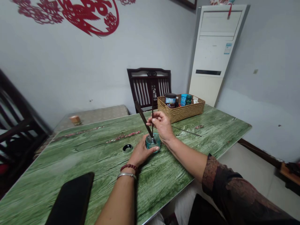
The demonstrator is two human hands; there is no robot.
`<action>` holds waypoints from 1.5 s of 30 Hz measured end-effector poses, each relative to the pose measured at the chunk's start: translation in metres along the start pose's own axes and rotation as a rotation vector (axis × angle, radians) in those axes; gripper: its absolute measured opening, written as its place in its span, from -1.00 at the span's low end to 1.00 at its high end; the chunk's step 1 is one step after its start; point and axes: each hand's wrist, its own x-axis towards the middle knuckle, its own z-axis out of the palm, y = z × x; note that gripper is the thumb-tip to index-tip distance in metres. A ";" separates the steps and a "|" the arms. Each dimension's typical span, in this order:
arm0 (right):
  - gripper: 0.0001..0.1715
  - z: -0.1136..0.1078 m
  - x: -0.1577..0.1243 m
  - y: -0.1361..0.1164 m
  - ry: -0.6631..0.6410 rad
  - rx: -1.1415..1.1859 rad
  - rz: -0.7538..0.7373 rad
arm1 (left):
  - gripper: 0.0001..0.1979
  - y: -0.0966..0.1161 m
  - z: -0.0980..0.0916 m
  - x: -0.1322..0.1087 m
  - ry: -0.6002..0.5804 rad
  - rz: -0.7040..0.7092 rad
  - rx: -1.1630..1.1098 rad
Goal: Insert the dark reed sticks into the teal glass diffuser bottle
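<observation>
A small teal glass bottle (153, 142) stands on the green wood-pattern table (93, 162). My left hand (140, 153) is wrapped round its side, holding it steady. My right hand (161, 125) pinches a thin dark reed stick (152, 109) upright, its lower end in the bottle's mouth. A second dark stick (142, 117) leans out of the bottle to the left. One more thin stick (187, 132) lies flat on the table to the right of my right hand. A small black round cap (127, 147) rests on the table left of the bottle.
A woven basket (181, 113) with jars and bottles sits at the table's far side. A black phone-like slab (70, 200) lies near the front edge. A dark wooden chair (150, 86) stands behind the table, another chair (14, 131) at left, and a white standing air conditioner (215, 53) in the corner.
</observation>
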 end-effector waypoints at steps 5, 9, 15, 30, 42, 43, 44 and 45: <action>-0.82 -0.009 -0.011 0.013 0.071 -0.231 0.013 | -0.29 -0.003 0.000 0.001 0.003 0.007 0.002; -0.86 -0.028 -0.018 0.019 0.023 -0.549 -0.079 | -0.28 -0.005 0.001 0.001 -0.002 -0.004 0.008; -0.68 -0.099 -0.015 0.007 -0.028 -1.130 -0.168 | -0.31 -0.003 0.001 0.000 0.021 -0.041 -0.007; -0.62 -0.186 -0.019 0.009 -0.091 -1.919 0.219 | -0.30 0.002 -0.001 -0.001 0.013 -0.050 0.030; -0.68 -0.178 -0.025 -0.002 -0.215 -1.893 0.237 | -0.30 0.001 -0.001 -0.001 0.013 -0.064 0.047; -0.69 -0.177 -0.025 -0.001 -0.233 -1.901 0.231 | -0.29 0.001 -0.001 -0.001 0.011 -0.065 0.049; -0.70 -0.176 -0.025 -0.001 -0.249 -1.908 0.222 | -0.29 0.002 -0.002 -0.001 0.008 -0.065 0.049; -0.70 -0.175 -0.025 -0.001 -0.259 -1.914 0.212 | -0.29 0.003 -0.002 -0.001 0.007 -0.065 0.047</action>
